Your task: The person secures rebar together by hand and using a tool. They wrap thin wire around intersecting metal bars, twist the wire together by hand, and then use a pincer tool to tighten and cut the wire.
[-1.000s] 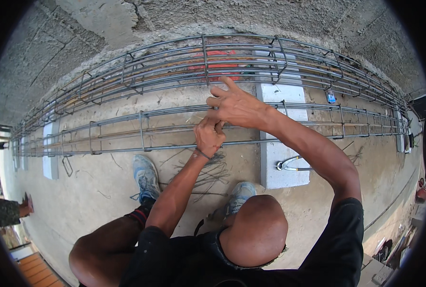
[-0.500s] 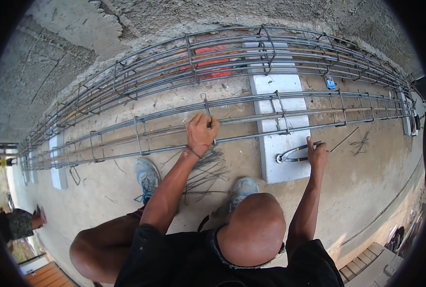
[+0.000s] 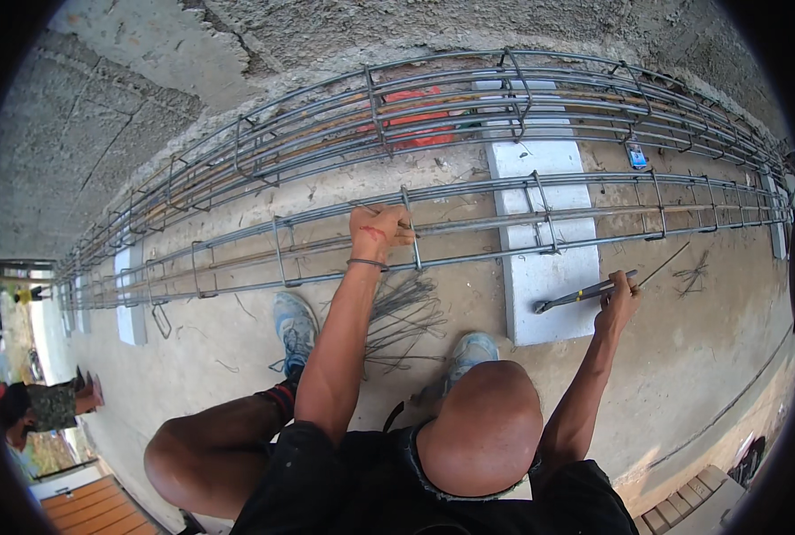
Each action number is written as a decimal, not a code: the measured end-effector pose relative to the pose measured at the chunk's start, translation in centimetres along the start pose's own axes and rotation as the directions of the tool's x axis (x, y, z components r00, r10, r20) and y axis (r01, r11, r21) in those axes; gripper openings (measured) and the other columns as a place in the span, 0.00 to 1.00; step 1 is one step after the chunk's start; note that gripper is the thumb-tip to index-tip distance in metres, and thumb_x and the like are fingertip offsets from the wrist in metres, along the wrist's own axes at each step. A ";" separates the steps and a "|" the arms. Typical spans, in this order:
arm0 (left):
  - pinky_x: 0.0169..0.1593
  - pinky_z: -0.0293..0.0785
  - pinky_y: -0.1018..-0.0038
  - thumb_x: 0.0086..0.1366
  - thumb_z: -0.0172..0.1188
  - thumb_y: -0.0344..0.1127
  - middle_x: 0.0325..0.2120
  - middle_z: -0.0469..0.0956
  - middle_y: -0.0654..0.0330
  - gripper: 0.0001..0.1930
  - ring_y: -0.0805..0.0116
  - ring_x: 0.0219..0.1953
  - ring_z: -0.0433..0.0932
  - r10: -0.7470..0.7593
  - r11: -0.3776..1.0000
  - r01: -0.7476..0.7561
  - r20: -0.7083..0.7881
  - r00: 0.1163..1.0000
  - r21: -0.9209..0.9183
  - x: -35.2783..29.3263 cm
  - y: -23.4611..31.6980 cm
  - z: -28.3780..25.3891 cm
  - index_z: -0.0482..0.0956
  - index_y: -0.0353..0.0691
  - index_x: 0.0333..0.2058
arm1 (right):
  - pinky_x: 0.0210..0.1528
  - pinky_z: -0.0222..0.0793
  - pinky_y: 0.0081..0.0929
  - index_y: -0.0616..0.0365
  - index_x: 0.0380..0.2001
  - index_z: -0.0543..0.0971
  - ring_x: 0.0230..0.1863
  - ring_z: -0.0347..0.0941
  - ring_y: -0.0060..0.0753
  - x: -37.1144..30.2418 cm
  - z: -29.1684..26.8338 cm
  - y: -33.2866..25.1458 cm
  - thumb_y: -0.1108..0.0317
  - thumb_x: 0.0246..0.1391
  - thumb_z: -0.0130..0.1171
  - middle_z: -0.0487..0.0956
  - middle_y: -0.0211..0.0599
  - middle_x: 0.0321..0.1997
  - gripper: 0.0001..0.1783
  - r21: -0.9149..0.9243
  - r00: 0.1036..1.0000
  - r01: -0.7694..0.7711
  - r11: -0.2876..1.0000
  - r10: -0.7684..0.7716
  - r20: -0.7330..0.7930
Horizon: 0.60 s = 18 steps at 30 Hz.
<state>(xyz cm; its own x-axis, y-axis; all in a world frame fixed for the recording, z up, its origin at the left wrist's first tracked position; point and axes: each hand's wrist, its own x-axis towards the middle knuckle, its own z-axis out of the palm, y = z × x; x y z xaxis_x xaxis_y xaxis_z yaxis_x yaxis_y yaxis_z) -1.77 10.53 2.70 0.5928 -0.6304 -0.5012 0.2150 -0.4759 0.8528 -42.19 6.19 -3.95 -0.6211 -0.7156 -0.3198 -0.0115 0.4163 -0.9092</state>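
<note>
In the head view, the person's left hand [image 3: 379, 232] reaches in at the long, narrow cage of grey steel bars [image 3: 455, 190], its fingers bent beside an upright rectangular tie; whether they grip it cannot be told. The right hand [image 3: 620, 306] is clamped around the handles of dark metal pincers [image 3: 580, 294], whose head lies over the near end of the white rectangular block [image 3: 549, 323] that passes beneath the cage.
</note>
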 end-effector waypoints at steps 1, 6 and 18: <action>0.19 0.79 0.73 0.47 0.60 0.27 0.15 0.76 0.51 0.07 0.63 0.17 0.80 -0.040 0.999 0.041 0.020 0.999 -0.025 0.2 0.1 -0.1 0.76 0.27 0.19 | 0.33 0.63 0.29 0.59 0.38 0.69 0.32 0.66 0.29 -1.1 0.1 -0.9 0.61 0.41 0.60 0.70 0.36 0.34 0.21 0.120 0.999 0.027 0.992 -0.031 0.036; 0.22 0.81 0.74 0.49 0.62 0.27 0.20 0.78 0.47 0.09 0.63 0.18 0.80 -0.064 0.998 0.062 0.104 0.993 0.016 0.0 0.7 -0.1 0.78 0.24 0.25 | 0.50 0.71 0.38 0.61 0.40 0.73 0.45 0.70 0.33 -7.7 1.9 -7.1 0.77 0.48 0.39 0.75 0.47 0.44 0.16 0.473 0.885 0.037 0.880 -0.249 0.393; 0.23 0.74 0.76 0.60 0.61 0.46 0.16 0.78 0.55 0.21 0.71 0.19 0.77 0.164 0.866 -0.338 0.430 0.888 0.368 1.0 0.9 -2.9 0.82 0.27 0.27 | 0.64 0.56 0.40 0.61 0.60 0.64 0.66 0.57 0.37 -18.2 16.2 -13.6 0.80 0.39 0.33 0.63 0.40 0.64 0.37 0.540 0.352 0.084 0.838 -0.532 0.770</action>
<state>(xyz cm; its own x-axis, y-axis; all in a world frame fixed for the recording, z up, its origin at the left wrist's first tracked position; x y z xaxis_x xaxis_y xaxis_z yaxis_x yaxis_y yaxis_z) 1.25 11.24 3.44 0.2278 -0.9013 -0.3685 -0.2995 -0.4249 0.8543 -18.02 4.49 9.87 0.3909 -0.9055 0.1653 0.3615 -0.0141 -0.9323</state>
